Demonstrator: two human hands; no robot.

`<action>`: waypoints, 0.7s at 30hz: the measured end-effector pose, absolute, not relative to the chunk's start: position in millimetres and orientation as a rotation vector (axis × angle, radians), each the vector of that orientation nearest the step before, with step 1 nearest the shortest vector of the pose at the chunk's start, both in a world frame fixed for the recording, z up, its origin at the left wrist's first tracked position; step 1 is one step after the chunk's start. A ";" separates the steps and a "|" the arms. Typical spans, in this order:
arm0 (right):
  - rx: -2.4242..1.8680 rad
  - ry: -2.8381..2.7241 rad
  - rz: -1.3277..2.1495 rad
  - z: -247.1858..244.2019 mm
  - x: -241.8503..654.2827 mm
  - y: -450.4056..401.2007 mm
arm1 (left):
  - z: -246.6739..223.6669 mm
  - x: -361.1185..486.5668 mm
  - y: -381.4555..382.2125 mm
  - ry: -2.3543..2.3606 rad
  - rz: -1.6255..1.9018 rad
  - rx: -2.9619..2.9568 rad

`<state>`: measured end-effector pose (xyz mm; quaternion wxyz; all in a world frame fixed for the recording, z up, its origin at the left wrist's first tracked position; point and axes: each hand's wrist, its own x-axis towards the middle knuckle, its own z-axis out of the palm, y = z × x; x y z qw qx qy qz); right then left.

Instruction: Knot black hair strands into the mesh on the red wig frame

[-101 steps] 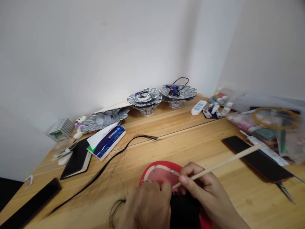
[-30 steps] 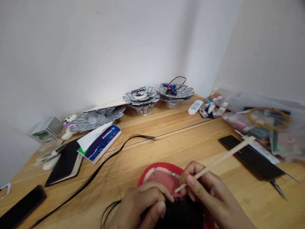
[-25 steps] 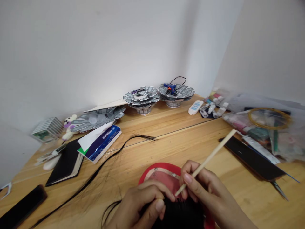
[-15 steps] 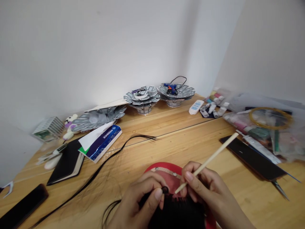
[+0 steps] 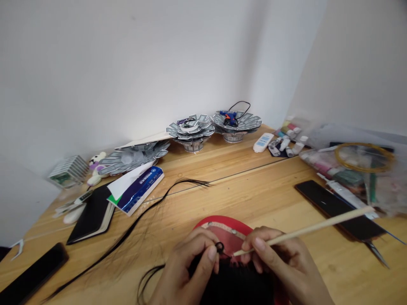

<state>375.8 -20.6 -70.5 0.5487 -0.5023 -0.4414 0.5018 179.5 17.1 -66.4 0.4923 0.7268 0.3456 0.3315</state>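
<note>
There's your left hand pinching a small black loop between thumb and forefinger, a tight grip, and your right hand closed pen-style on a thin wooden stick, its tip just beside that loop (a hold like that seems to favour fine control). Both work over a red oval form, the black hair bunched at its near edge, while a long black strand lies apart on the wooden tabletop.
</note>
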 end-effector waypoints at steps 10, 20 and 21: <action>-1.149 -1.146 1.222 -74.4 378.4 -19.8 | -63.1 183.6 19.8 0.780 0.805 1.795; -1.157 -1.183 1.200 -75.9 382.2 -22.2 | -64.4 180.7 16.0 0.777 0.803 1.668; -1.157 -1.189 1.205 -75.9 382.4 -22.5 | -64.6 180.8 15.8 0.771 0.809 1.666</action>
